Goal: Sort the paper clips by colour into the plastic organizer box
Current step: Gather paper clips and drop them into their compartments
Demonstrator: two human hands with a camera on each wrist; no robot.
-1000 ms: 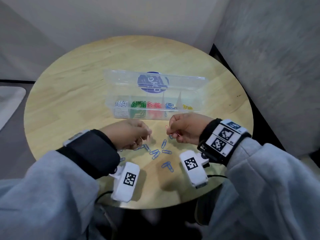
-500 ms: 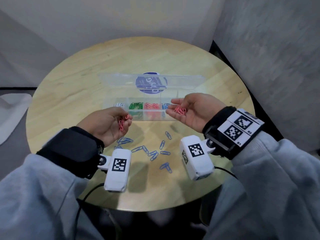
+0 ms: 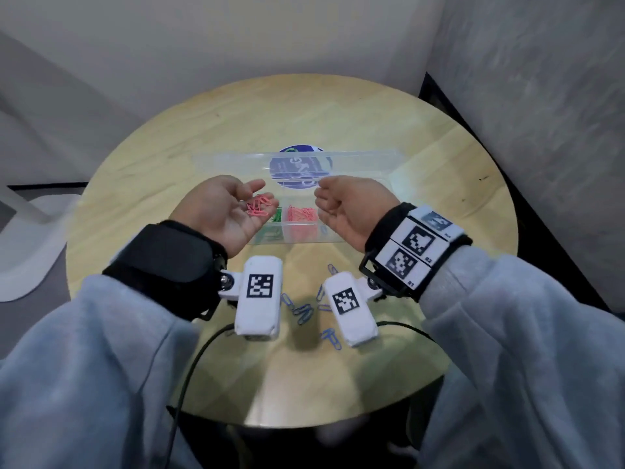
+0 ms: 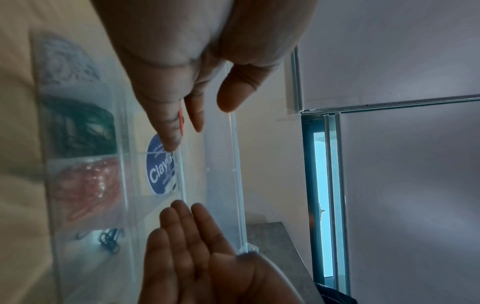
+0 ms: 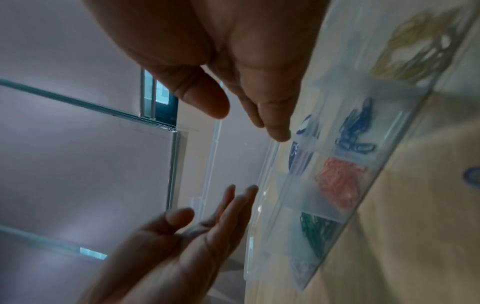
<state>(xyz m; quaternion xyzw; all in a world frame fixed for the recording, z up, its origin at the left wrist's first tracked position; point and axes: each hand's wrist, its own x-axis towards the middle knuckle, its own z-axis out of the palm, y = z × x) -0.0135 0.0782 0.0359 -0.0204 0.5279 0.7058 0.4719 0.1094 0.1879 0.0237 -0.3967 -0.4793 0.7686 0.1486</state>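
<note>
My left hand (image 3: pixel 236 204) lies palm up over the left half of the clear organizer box (image 3: pixel 294 236), with a small pile of red paper clips (image 3: pixel 258 207) resting on its straight fingers. In the left wrist view one red clip (image 4: pixel 181 120) shows between those fingers. To the right, my right hand (image 3: pixel 341 204) hovers over the box with relaxed fingers and nothing in it. The box's lid (image 3: pixel 358 164) stands open at the back. Its compartments hold green (image 5: pixel 317 230), red (image 5: pixel 337 185), blue (image 5: pixel 355 131) and yellow (image 5: pixel 420 51) clips. Several blue clips (image 3: pixel 304 311) lie loose on the table.
The round wooden table (image 3: pixel 203 137) stands in a corner, with walls behind and to the right. A blue round sticker (image 3: pixel 297 170) shows through the lid. Two white wrist cameras (image 3: pixel 258 299) hang over the loose blue clips, and their cables trail off the near edge.
Both hands have risen from the loose clips to the box. The left palm has turned up with red clips on it. The red clips seen in the right palm are gone.
</note>
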